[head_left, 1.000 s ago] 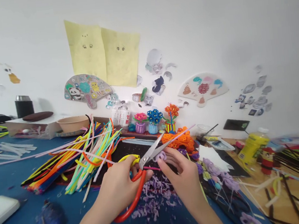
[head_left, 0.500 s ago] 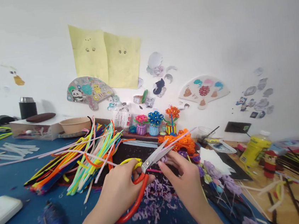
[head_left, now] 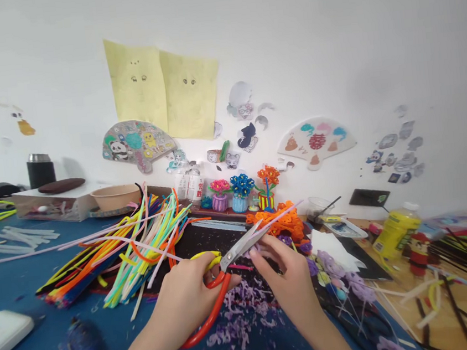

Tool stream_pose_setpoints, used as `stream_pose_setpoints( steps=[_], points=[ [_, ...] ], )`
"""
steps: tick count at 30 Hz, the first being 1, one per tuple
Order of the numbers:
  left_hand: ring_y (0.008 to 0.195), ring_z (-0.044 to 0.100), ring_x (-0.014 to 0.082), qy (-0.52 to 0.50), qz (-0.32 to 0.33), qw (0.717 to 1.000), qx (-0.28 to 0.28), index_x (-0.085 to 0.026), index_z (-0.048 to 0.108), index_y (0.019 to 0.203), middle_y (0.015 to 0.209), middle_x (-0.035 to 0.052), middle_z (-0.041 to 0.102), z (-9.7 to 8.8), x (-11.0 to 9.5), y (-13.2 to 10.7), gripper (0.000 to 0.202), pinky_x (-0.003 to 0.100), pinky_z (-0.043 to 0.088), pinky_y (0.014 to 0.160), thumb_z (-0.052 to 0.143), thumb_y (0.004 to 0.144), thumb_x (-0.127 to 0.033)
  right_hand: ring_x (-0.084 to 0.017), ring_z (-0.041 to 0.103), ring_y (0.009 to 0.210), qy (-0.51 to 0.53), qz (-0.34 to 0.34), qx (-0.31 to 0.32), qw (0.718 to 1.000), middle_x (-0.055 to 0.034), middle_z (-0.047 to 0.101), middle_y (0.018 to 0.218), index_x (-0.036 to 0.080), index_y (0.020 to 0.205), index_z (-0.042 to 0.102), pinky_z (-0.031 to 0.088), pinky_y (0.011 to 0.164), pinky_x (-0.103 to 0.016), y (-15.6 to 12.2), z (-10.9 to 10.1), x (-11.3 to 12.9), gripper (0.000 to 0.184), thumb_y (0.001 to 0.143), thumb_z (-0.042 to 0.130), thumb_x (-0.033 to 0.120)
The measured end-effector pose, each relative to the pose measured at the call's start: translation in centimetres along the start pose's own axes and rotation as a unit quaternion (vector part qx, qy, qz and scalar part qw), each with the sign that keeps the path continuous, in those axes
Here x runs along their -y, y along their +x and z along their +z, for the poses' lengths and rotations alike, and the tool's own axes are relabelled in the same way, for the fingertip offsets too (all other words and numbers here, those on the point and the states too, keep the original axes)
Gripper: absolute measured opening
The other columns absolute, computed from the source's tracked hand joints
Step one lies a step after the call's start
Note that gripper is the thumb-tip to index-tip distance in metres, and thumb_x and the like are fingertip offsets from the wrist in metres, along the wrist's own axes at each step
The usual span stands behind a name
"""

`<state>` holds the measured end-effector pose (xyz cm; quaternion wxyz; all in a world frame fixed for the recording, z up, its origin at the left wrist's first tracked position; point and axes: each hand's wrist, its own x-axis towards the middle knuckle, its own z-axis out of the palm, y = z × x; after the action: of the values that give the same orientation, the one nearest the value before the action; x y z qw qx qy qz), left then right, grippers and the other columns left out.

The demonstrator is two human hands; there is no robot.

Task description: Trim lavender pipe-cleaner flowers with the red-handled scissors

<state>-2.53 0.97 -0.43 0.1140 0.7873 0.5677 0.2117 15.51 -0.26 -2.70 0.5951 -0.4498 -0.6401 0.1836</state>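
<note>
Blue craft table (head_left: 15,287) heaped with pipe cleaners (head_left: 142,257), and over the dark mat (head_left: 211,238) the left hand (head_left: 184,300) squeezes the orange-and-yellow scissors (head_left: 241,247), blades almost closed! The right hand (head_left: 288,280) pinches a lilac pipe cleaner (head_left: 282,218) tight against them, above purple snippets (head_left: 240,313).

The head camera looks forward and down at both hands (head_left: 184,300).

My scissors (head_left: 226,264) have one red handle, one yellow, and steel-grey blades. Lilac clippings (head_left: 235,314) speckle the dark blue mat (head_left: 15,281), beside a heap of orange, yellow, mint and pink pipe cleaners (head_left: 141,251).
</note>
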Motion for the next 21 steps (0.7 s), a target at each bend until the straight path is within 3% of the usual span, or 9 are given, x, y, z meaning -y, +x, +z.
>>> stream_pose_setpoints(
  steps=[5, 15, 21],
  points=[
    [0.062, 0.059, 0.0177, -0.029, 0.013, 0.999, 0.025, -0.023, 0.054, 0.075, 0.067, -0.002, 0.065, 0.1, 0.1, -0.1, 0.026, 0.024, 0.026, 0.053, 0.053, 0.077, -0.049, -0.021, 0.063, 0.09, 0.037, -0.007, -0.001, 0.999, -0.0077, 0.067, 0.096, 0.018, 0.086, 0.067, 0.053, 0.078, -0.03, 0.4, -0.6, -0.3, 0.015, 0.085, 0.056, 0.029],
    [0.071, 0.061, 0.0199, -0.03, 0.029, 0.999, 0.013, -0.024, 0.051, 0.084, 0.082, -0.0005, 0.065, 0.9, -0.3, -0.4, 0.022, 0.025, 0.032, 0.058, 0.056, 0.075, -0.043, -0.02, 0.06, 0.085, 0.015, -0.026, -0.025, 0.999, -0.0064, 0.065, 0.09, 0.017, 0.085, 0.066, 0.05, 0.072, -0.029, 0.7, -1.3, -0.6, 0.013, 0.083, 0.059, 0.028],
    [0.074, 0.061, 0.0198, -0.044, 0.022, 0.999, 0.002, -0.024, 0.05, 0.086, 0.082, -0.0015, 0.064, 1.1, -0.5, -0.6, 0.024, 0.026, 0.033, 0.059, 0.059, 0.073, -0.042, -0.02, 0.06, 0.081, 0.028, -0.023, -0.028, 0.999, -0.0052, 0.063, 0.085, 0.018, 0.082, 0.064, 0.05, 0.07, -0.028, 0.5, -1.2, -0.1, 0.009, 0.082, 0.058, 0.024]
  ],
)
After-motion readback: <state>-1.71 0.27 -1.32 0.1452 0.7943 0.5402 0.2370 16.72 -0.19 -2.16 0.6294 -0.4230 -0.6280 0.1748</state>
